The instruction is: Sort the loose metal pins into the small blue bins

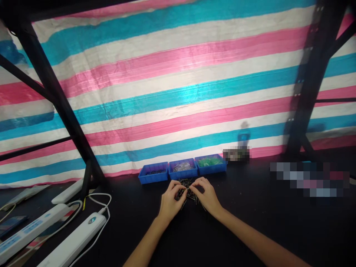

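Both hands meet over a loose pile of thin, dark, screw-like pieces on the black table. My left hand is closed in a pinch at the pile's left side, thumb against fingers. From the right, my right hand pinches too, its fingertips almost touching the left ones. Whatever small thing lies between the fingertips is too tiny to name. Just behind the pile stand three blue bins in a row: the left bin holds dark small parts, the middle bin clear plastic bags, the right bin green pieces.
White power strips and a white box-shaped device with a cable lie on the left. A black metal frame post rises behind them. Striped sheeting hangs at the back. Blurred-out items sit at the right.
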The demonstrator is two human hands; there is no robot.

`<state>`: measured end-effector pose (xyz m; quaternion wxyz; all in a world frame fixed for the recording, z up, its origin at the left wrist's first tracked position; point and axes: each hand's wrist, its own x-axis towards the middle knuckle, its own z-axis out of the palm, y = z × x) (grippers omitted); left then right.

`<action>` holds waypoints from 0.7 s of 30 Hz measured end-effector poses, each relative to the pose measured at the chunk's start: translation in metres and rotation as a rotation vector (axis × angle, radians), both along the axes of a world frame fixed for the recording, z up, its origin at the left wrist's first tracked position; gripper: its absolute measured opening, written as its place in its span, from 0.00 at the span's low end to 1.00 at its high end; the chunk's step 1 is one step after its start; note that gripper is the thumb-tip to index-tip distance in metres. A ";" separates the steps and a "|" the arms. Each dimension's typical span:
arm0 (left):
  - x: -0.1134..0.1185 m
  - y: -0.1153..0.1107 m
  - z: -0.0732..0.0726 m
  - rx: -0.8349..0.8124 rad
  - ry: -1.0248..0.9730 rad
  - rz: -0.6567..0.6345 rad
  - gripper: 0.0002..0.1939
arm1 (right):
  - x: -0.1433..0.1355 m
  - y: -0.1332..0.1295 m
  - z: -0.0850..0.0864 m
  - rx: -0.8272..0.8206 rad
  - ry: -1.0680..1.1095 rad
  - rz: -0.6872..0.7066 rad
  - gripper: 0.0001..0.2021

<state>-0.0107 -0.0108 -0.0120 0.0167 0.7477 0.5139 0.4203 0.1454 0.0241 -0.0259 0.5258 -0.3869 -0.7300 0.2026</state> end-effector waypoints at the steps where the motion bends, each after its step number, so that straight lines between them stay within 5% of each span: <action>1: 0.001 0.000 0.000 0.002 -0.030 -0.001 0.10 | 0.000 0.000 0.000 -0.006 -0.002 0.003 0.07; 8: 0.010 -0.001 0.000 -0.022 -0.239 -0.058 0.10 | -0.002 -0.005 0.001 0.015 -0.081 0.103 0.04; 21: 0.015 -0.002 -0.001 -0.051 -0.263 -0.056 0.09 | -0.002 -0.006 0.001 -0.026 -0.051 0.157 0.03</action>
